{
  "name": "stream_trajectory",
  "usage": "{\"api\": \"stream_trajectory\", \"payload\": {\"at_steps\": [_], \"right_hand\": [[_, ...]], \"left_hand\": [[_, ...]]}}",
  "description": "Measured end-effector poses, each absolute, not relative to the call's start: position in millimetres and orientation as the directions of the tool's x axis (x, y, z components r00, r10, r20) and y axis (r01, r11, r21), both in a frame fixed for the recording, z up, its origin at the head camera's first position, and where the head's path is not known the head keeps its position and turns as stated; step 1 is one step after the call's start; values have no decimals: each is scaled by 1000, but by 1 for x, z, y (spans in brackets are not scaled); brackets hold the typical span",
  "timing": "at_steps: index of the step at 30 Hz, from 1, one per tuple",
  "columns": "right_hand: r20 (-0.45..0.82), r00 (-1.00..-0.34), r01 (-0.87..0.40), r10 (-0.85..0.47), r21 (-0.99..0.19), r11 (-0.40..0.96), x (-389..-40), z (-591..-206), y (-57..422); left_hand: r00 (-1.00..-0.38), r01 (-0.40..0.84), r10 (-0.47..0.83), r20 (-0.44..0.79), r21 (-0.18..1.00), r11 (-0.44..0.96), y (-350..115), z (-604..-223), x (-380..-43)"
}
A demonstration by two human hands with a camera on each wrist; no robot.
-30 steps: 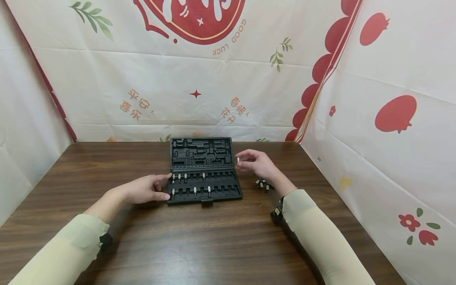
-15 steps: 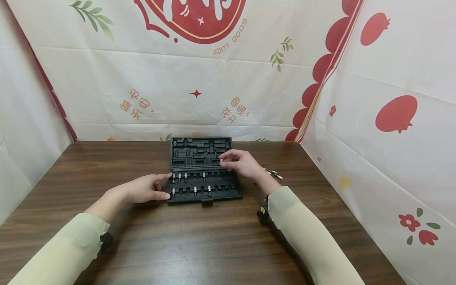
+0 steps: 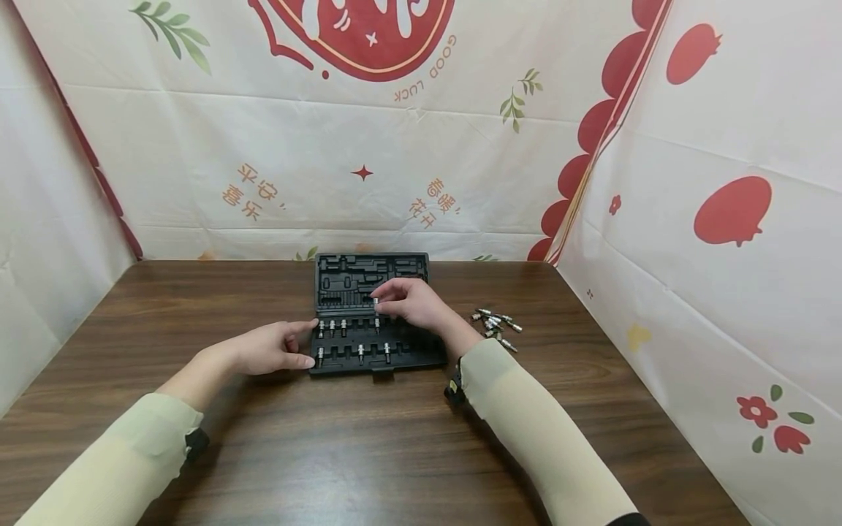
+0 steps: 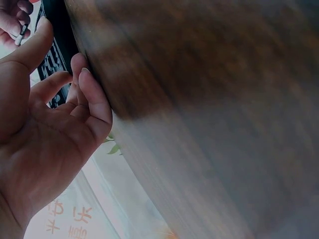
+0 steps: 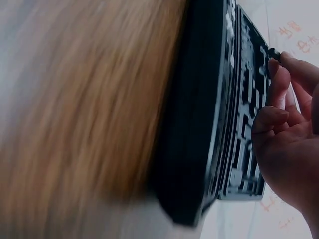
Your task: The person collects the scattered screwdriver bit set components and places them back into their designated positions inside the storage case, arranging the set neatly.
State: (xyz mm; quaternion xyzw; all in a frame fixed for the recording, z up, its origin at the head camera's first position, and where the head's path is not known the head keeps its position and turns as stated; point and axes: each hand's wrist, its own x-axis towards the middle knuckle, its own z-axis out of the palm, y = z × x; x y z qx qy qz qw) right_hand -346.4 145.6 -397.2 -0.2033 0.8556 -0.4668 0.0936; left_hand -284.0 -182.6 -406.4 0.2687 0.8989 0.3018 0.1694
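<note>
A black plastic tool case [image 3: 411, 358] lies unfolded on the table, its moulded lid [image 3: 342, 274] raised at the back. Several silver bit sockets [image 3: 332, 326] stand in slots along its two rows. Between thumb and fingertips, my right hand [image 3: 417, 303] pinches another small bit socket [image 3: 376, 304] over the case, near the hinge side of the back row. The right wrist view shows this bit socket [image 5: 274, 53] at the fingertips, beside the lid. My left hand [image 3: 270, 349] rests at the case's left side, extended index finger and thumb touching its edge.
A loose pile of bit sockets [image 3: 493, 321] lies on the brown wooden table [image 3: 368, 453], right of the case. A printed white cloth [image 3: 395, 146] hangs behind the table, with more cloth at both sides. My right forearm passes between case and pile.
My right hand has carried the bit socket leftward from beside the case to over its back row, uncovering the loose pile. The left hand has stayed at the case's edge.
</note>
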Motion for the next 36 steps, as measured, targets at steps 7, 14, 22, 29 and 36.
{"api": "stream_trajectory", "payload": {"at_steps": [7, 14, 22, 29, 36], "right_hand": [[4, -881, -277, -472, -813, 511, -347, -398, 123], [-15, -872, -314, -489, -749, 584, -346, -402, 109], [-40, -868, -335, -495, -689, 643, -346, -408, 100], [-34, -880, -356, -474, -616, 703, -346, -408, 95], [-50, -884, -344, -464, -603, 719, -349, -408, 97]], "left_hand": [[-799, 383, 584, -141, 630, 676, -182, -404, -283], [-790, 417, 604, -103, 633, 653, -185, -408, -286], [-774, 447, 628, -81, 633, 632, -190, -411, -288], [-799, 396, 588, -123, 628, 670, -182, -406, -282], [-790, 408, 602, -116, 634, 657, -187, -410, -287]]}}
